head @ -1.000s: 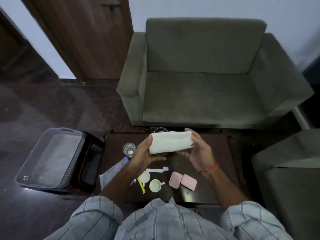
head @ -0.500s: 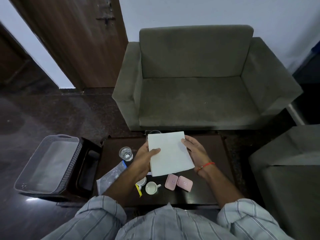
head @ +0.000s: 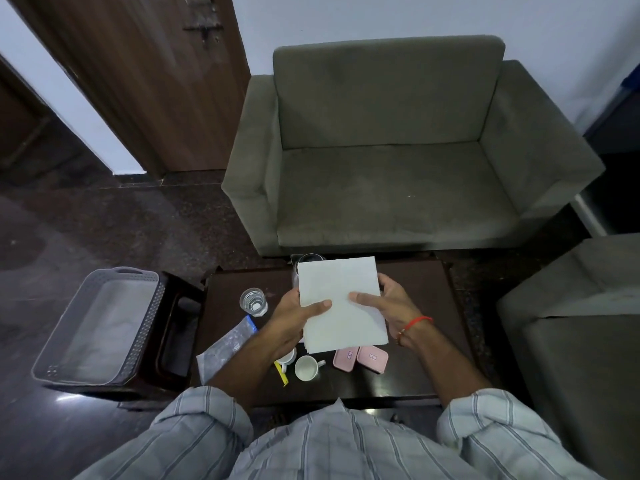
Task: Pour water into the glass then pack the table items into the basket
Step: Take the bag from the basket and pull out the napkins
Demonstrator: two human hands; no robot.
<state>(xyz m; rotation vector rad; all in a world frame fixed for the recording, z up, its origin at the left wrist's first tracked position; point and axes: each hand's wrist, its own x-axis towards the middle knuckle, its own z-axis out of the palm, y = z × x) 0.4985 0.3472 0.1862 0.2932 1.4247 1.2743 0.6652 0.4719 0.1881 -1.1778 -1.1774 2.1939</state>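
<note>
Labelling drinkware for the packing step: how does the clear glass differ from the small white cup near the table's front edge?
The clear drinking glass is transparent with no handle; the small white cup is opaque with a side handle. The glass appears to hold water; the cup looks empty. The glass stands farther back and left, beside the plastic bag; the cup sits near the front, left of the pink boxes. Both stand upright on the dark table, untouched.
</note>
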